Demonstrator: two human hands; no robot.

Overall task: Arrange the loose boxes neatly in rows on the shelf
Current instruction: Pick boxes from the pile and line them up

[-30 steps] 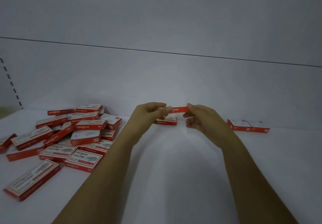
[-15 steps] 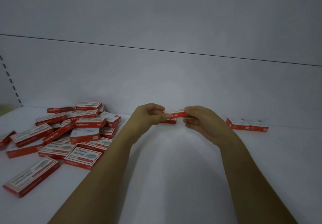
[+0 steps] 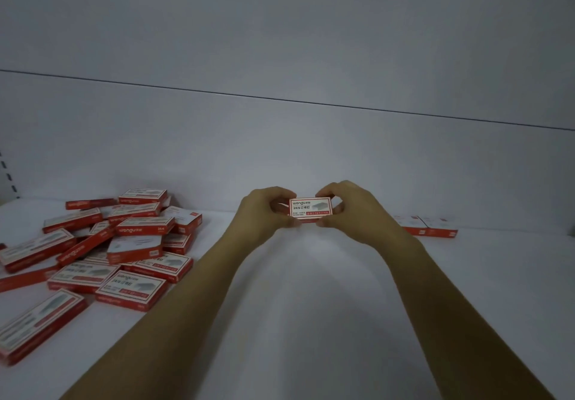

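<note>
We hold one small red-and-white cardboard box point(image 3: 311, 208) between both hands, over the white shelf point(image 3: 311, 322) near its grey back panel point(image 3: 280, 150), with the printed face tilted toward us. Our left hand point(image 3: 264, 213) pinches its left end with curled fingers, and our right hand point(image 3: 351, 210) pinches the right end likewise. A loose heap of matching boxes point(image 3: 137, 228) lies at the left. Two more flat boxes point(image 3: 426, 228) sit side by side, touching, at the right.
</note>
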